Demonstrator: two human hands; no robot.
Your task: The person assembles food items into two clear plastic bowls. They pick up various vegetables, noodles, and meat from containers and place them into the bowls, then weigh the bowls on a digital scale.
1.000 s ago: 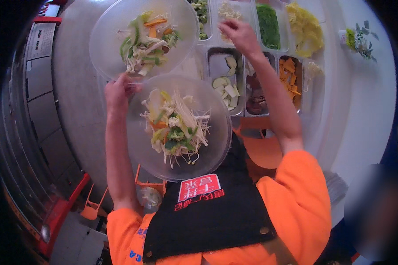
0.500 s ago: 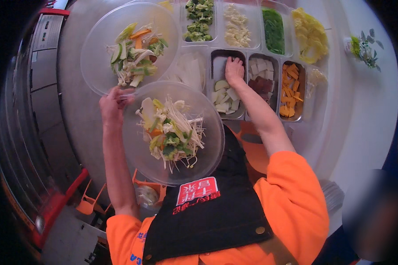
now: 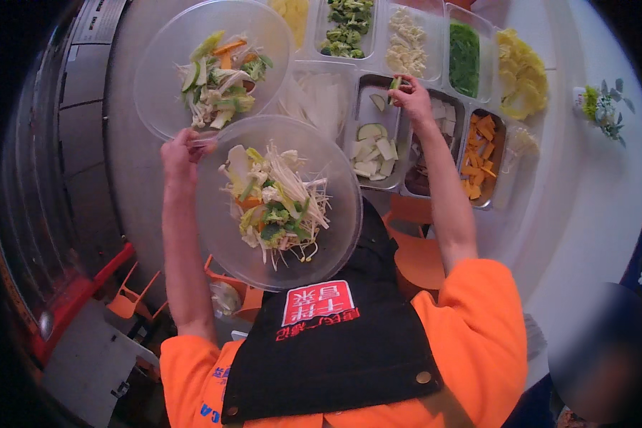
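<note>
One green vegetable slice (image 3: pixel 394 83) pinched between right hand (image 3: pixel 411 100) fingers (image 3: pixel 399 91).

Bright even light, soft shadows, strong fisheye bending, black vignetted corners, blurred patch lower right

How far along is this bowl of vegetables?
Done: the clear bowl, held at its rim by the left hand, already holds a mound of mixed vegetables. In hand: the right hand pinches a pale green slice above the metal tray of slices. Left: the slice is not yet in the bowl.
</note>
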